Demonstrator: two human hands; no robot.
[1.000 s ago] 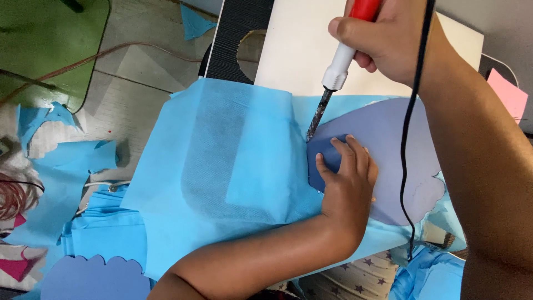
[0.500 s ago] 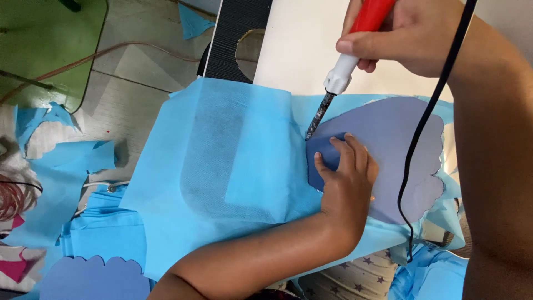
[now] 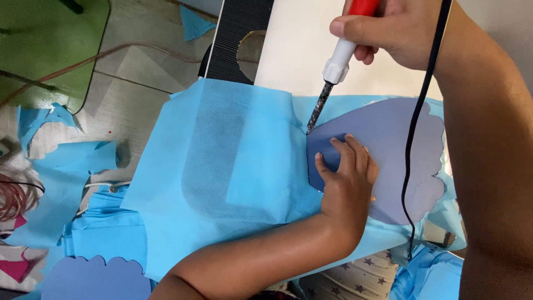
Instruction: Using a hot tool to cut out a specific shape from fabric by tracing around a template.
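Rt hand (image 3: 397,33) is closed in a fist-type grip round a hot-cutter tool (image 3: 341,53) w/ red handle and white collar; dark metal tip is angled down-left, its point touching the light blue fabric sheet (image 3: 233,166) right at the edge of the purple-blue template (image 3: 388,144). A black cord (image 3: 413,139) is hung from the tool's upper end, draped across the template and down past the table edge.

Lt hand (image 3: 347,183) is laid flat, fingers (image 3: 338,153) spread a little and pressed on the template's left part, nothing gripped. Lt forearm is laid across the fabric from bottom centre.

Template: scalloped edge on its rt side, placed on top of the fabric, over the white table (image 3: 300,50). Fabric is draped over the table's left edge; a folded double layer is seen through it, centre.

Floor at left: light blue fabric scraps (image 3: 61,178) scattered, a stack of blue sheets (image 3: 108,233) lower left, a 2nd scalloped purple-blue piece (image 3: 97,278) at bottom left. Green mat (image 3: 44,44) at top left, a thin brown cable (image 3: 111,53) run beside it. Black ribbed panel (image 3: 236,28) is seen next to the table's left side.
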